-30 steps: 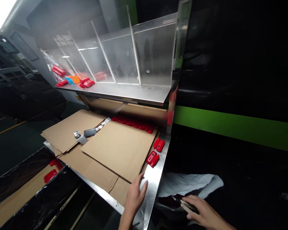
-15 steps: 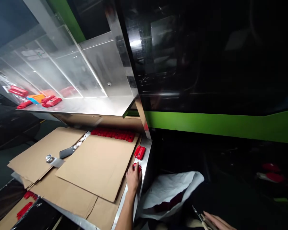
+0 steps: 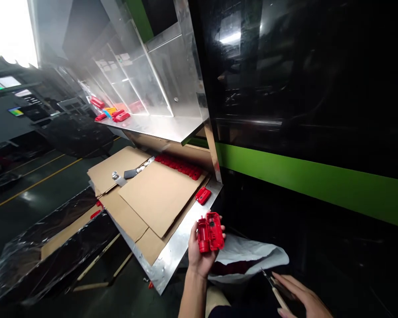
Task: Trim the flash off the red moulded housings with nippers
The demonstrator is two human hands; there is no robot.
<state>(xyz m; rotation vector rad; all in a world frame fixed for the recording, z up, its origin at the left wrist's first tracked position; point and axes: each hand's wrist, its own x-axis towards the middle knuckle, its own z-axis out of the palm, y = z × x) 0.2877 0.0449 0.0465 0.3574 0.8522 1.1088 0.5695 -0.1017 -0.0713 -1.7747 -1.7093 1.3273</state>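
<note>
Cardboard sheets (image 3: 159, 194), flat and brown, overlap on a shiny metal table (image 3: 177, 249) in the head view. Along their far edge runs a row of small red plastic cases (image 3: 177, 167), and one red plastic case with a rounded lid (image 3: 204, 195) lies on the table's right side. A metal shelf (image 3: 166, 129) with clear upright partitions (image 3: 155, 79) stands above the far side. On the right rises a glossy black panel (image 3: 311, 97) with a green band (image 3: 285, 173) below it; on the far left, yellow lines (image 3: 49, 184) cross a dark floor.

The left hand (image 3: 201, 263) is palm up, near and just right of the table, its fingers curled around a hinged red plastic case (image 3: 216, 232). That case is unfolded, its hollow inside facing up. Lower right, the right hand (image 3: 303, 295) is wrapped around a pale-handled metal hand tool (image 3: 278, 297), the narrow tip pointing up and left; whether the tool's tip is parted cannot be told. A white crumpled bag (image 3: 255, 252) sits between and beyond the hands.
</note>
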